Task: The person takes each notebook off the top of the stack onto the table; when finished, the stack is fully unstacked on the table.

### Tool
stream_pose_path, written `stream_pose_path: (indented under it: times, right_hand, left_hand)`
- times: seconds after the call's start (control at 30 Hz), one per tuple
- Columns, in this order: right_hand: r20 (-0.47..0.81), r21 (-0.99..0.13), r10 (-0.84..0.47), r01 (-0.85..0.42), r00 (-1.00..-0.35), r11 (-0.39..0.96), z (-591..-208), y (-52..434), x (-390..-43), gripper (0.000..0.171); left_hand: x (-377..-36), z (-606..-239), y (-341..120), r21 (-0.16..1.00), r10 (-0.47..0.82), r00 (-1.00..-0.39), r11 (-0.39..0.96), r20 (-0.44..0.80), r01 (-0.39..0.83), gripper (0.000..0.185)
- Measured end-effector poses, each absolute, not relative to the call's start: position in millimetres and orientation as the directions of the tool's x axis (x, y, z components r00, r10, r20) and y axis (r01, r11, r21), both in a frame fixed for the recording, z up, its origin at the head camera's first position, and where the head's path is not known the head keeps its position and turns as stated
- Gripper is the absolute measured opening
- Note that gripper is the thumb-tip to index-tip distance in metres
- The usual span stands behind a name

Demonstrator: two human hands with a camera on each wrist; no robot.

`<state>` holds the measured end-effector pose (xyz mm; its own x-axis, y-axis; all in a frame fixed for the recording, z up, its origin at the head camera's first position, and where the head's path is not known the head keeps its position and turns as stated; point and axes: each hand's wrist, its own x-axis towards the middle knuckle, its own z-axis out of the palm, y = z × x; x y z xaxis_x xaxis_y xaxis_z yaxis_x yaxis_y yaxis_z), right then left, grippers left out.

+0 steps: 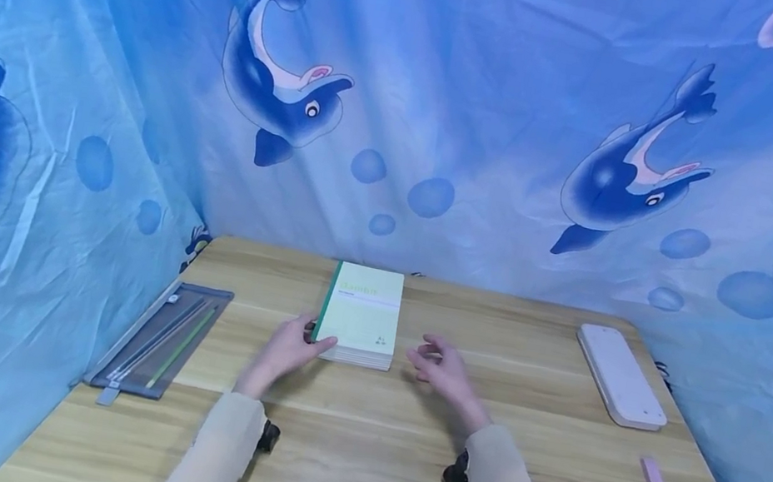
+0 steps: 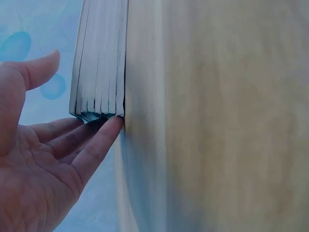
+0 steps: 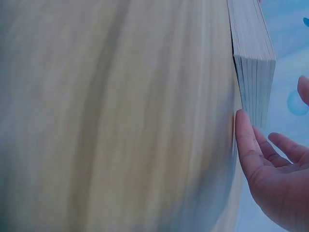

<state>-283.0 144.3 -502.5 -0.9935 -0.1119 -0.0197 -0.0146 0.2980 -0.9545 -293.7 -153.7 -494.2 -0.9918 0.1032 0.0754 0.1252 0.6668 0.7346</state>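
A neat stack of several notebooks [image 1: 364, 305] with pale covers and a green spine lies toward the far side of the wooden table. My left hand [image 1: 288, 348] is at its left side. In the left wrist view, the extended fingers [image 2: 99, 150] touch the spine edges near the table while the thumb stands apart from the pages. To the right of the stack is my right hand [image 1: 442, 370], loosely bent and holding nothing. The right wrist view shows its fingertips pointing at the page edges of the notebooks [image 3: 253, 72], with a small gap.
On the left lies a grey mesh pencil pouch [image 1: 160, 338] with a green pencil and other slim sticks inside. A white pencil case [image 1: 619, 375] sits at the far right, and a small pink eraser [image 1: 653, 475] nearer. A blue dolphin-print curtain [image 1: 407, 109] borders the table.
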Motion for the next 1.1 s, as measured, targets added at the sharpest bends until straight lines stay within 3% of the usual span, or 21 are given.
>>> stream_pose_path:
  times: [0.5, 1.1]
  right_hand:
    - [0.01, -0.953, -0.222, -0.077, -0.975, 0.294, -509, 117, -283, 0.066]
    - [0.047, -0.936, -0.177, -0.105, -0.983, 0.336, -510, 106, -292, 0.052]
  left_hand:
    - [-292, -493, -154, 0.757, 0.126, -0.99, 0.64, 0.068, 0.133, 0.052]
    - [-297, -482, -153, 0.766, 0.095, -0.995, 0.64, -0.008, 0.055, 0.048]
